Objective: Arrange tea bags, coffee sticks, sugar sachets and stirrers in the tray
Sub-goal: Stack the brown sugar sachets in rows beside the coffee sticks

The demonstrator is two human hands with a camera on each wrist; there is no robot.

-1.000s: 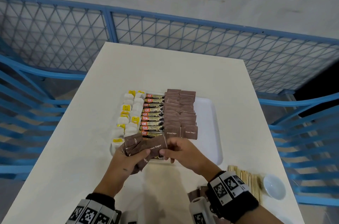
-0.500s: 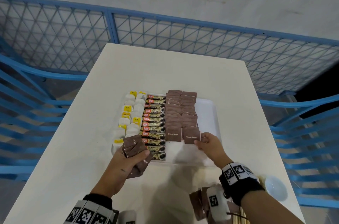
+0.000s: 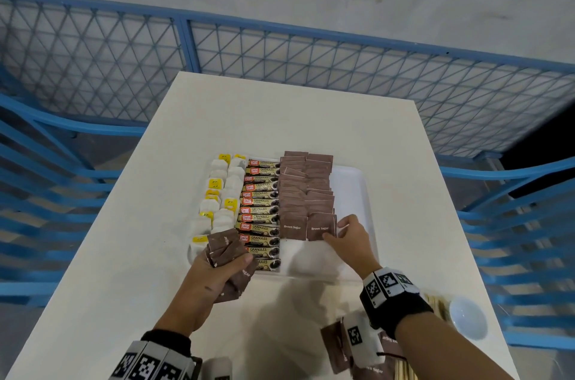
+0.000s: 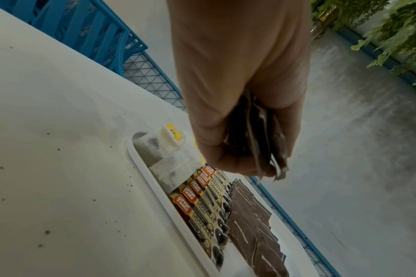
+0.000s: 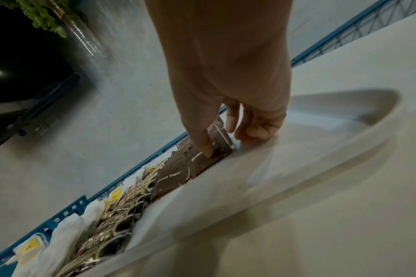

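On the white tray (image 3: 353,190), tea bags (image 3: 222,193) and coffee sticks (image 3: 259,211) fill the columns left of the brown sugar sachets (image 3: 306,193), where the right hand (image 3: 348,241) pinches the nearest sachet (image 3: 320,227) into line while the left hand (image 3: 214,280) grips a spare bundle (image 3: 228,250) (stirrers (image 3: 435,305) wait on the bench (image 3: 124,255), not yet placed).

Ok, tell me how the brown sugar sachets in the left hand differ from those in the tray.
The held sachets sit bunched and fanned in the left hand above the tray's near edge; the tray sachets lie overlapped in two neat columns, the right hand touching the nearest. Both are brown.
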